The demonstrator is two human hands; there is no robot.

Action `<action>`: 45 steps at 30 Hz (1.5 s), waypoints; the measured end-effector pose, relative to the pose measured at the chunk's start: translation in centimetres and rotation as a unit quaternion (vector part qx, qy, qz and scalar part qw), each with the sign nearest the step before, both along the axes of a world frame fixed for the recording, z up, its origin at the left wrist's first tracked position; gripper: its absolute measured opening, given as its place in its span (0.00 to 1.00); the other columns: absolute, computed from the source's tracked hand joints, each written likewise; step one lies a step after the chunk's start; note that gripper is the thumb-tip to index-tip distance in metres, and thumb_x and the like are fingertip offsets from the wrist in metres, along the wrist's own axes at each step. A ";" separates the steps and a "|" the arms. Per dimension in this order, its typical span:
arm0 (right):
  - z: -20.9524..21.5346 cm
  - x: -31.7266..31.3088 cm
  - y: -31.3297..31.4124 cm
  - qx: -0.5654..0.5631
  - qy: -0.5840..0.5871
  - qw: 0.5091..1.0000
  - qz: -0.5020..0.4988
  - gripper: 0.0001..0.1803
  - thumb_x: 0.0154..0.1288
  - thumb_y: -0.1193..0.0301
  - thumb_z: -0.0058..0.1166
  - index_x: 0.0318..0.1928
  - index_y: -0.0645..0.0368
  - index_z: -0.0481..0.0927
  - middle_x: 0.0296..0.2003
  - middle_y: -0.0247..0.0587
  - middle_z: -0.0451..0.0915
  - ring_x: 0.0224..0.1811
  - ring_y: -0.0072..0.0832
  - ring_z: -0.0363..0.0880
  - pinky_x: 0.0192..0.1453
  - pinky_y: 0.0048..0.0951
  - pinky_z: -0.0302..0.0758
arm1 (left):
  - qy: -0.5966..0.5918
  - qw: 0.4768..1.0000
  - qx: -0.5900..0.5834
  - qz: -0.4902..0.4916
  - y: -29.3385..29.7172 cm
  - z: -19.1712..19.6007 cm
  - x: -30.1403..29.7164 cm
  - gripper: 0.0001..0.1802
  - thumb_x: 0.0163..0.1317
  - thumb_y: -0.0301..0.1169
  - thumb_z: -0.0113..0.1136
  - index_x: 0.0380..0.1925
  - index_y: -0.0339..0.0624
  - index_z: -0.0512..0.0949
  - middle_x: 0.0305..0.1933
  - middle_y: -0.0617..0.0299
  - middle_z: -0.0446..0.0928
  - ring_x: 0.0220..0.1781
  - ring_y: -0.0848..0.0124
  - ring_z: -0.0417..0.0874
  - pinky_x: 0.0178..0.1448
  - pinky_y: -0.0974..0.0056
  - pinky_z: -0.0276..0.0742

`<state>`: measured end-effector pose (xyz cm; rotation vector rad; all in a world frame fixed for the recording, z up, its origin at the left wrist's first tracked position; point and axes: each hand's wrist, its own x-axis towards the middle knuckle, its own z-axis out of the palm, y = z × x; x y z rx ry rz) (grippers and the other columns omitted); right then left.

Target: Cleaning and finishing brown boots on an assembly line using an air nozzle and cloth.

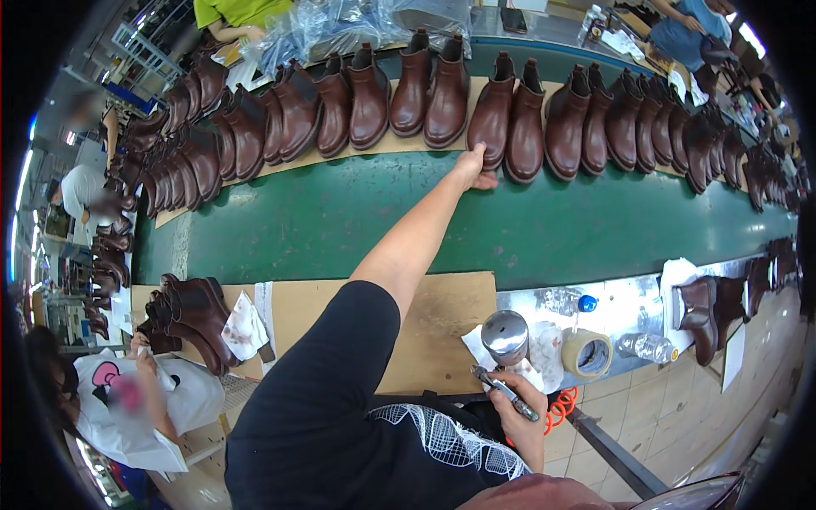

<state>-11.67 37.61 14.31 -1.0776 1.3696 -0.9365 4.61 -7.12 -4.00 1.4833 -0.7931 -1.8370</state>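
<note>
At the green table's far side [552, 225], our left hand [469, 167] meets a brown boot [490, 110] at its toe, grip unclear to us, while nearer than the table our right hand [525, 425] clasps a spray gun [503, 391], seemingly a reaching step calling for a secure hold.

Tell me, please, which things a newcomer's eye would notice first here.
Most likely the long row of dark brown Chelsea boots, standing along the far side of the green work surface. Next, the left hand, stretched out to the toe of one boot at upper centre. At lower right of centre, the right hand holds what looks like a metal spray gun, beside an orange coiled hose.
</note>
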 end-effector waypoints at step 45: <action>9.2 0.5 7.8 -0.226 0.063 0.971 -0.040 0.13 0.65 0.80 0.56 0.50 0.66 0.81 0.36 0.32 0.80 0.35 0.14 0.73 0.38 0.18 0.69 | 0.768 0.634 0.033 -0.091 38.5 15.4 13.3 0.51 0.59 0.59 0.61 0.73 0.40 0.54 0.68 0.39 0.59 0.51 0.49 0.77 0.58 0.45 0.82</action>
